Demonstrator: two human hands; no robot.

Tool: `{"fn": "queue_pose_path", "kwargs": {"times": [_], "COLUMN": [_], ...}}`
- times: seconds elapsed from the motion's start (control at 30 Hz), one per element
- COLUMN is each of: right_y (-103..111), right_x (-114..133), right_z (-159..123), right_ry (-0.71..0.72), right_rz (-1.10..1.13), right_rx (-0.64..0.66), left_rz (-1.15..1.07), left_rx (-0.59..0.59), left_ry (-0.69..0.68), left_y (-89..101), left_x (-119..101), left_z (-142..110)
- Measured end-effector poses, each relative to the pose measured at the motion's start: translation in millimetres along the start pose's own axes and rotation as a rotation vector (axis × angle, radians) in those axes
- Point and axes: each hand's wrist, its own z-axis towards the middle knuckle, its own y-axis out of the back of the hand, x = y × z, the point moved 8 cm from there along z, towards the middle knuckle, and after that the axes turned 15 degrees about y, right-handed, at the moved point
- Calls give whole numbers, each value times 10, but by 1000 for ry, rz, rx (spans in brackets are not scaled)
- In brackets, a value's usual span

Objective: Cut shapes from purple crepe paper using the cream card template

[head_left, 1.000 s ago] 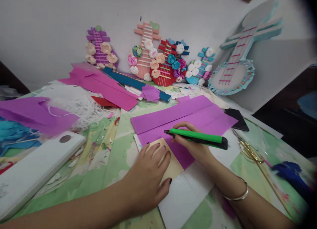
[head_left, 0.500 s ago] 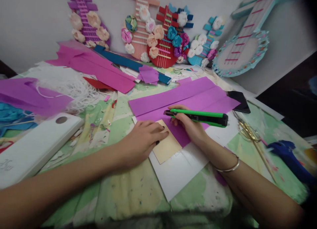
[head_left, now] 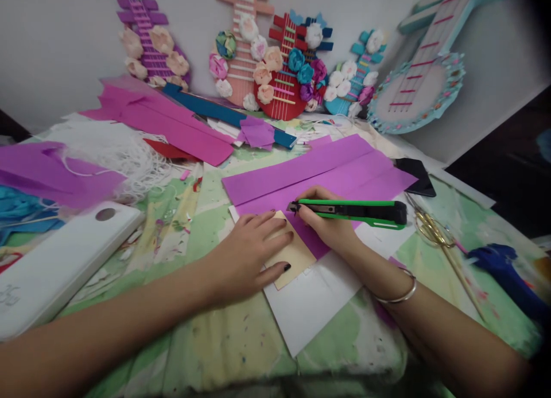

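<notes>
My left hand (head_left: pixel 253 252) lies with spread fingers on a cream-coloured card (head_left: pixel 295 261), pressing it down. The card rests over a purple paper sheet (head_left: pixel 316 177), which has fold lines along its length. Beneath both is a white board (head_left: pixel 305 312). My right hand (head_left: pixel 329 223) is closed round a green and black utility knife (head_left: pixel 357 210). Its tip is over the purple sheet, just above the card's upper corner; whether the blade touches the paper I cannot tell.
Gold scissors (head_left: pixel 430 229), a blue-handled tool (head_left: pixel 508 274) and a black phone (head_left: pixel 419 179) lie to the right. A white power bank (head_left: pixel 64 266) and white string (head_left: pixel 142 163) are at the left. Decorated guitar crafts (head_left: pixel 284 88) lean on the wall behind, beyond pink paper (head_left: pixel 172 123).
My left hand has shifted slightly, its thumb now spread lower on the card. The utility knife has turned a little, its back end moving right and down.
</notes>
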Motion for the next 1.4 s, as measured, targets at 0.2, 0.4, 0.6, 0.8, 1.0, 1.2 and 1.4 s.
{"fn": "queue_pose_path", "kwargs": {"times": [0.2,0.4,0.6,0.8,1.0,1.2,1.4], "right_y": [-47,-89,-100,-118,-122,-122,-119], "right_x": [11,-43,-46,-20,-28,-38,-29], "right_z": [-11,0,-3,-14,-17,-10,-15], "right_ry": [38,36,26,2,3,-2,0], "right_rz": [-100,-81,-93,-98,-98,-100,-109], "right_rx": [48,71,87,118,117,113,123], "left_rz": [14,-6,-26,-31,-12,-7,-5], "left_rx": [-10,-5,1,9,10,-3,7], "left_ry": [-41,-56,-63,-60,-66,-65,-61], "left_y": [7,-2,-12,-4,-4,-12,-8], "left_x": [-30,-23,-21,-14,-23,-14,-22], "left_z": [-9,-8,-1,1,5,1,3]}}
